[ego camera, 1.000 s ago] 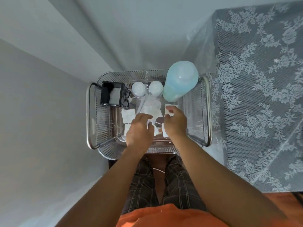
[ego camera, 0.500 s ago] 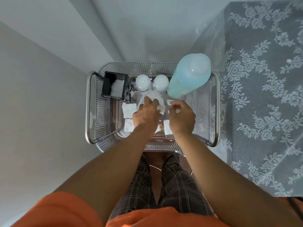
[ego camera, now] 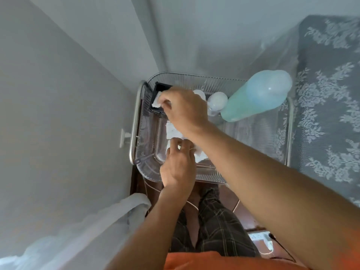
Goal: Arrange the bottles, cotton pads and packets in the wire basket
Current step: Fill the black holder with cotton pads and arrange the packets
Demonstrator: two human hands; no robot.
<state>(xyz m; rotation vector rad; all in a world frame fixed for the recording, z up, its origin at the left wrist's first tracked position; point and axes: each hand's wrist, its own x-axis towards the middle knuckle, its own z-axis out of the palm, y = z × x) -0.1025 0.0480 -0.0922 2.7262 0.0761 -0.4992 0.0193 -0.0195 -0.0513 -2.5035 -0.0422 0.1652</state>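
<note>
I see the wire basket point(ego camera: 212, 78) from above, and I take it as my landmark. My right hand point(ego camera: 185, 108) reaches across to the basket's far-left corner, its fingertips pinched on a white cotton pad point(ego camera: 156, 100) at the mouth of a small black box point(ego camera: 158, 88) that sits in that corner. My left hand point(ego camera: 178, 164) is over the basket's near edge, its fingers curled down onto the white packets point(ego camera: 173, 130) lying on the basket floor; I cannot tell whether it actually grips one. Along the basket's far wall, two small bottles with white caps point(ego camera: 217, 100) stand side by side, partly hidden by my right hand. Just beside them, in the far-right corner, a tall pale blue-green bottle point(ego camera: 255, 98) stands and rises well above the rim. A lace-covered bed point(ego camera: 331, 104) runs along the basket's right side.
</note>
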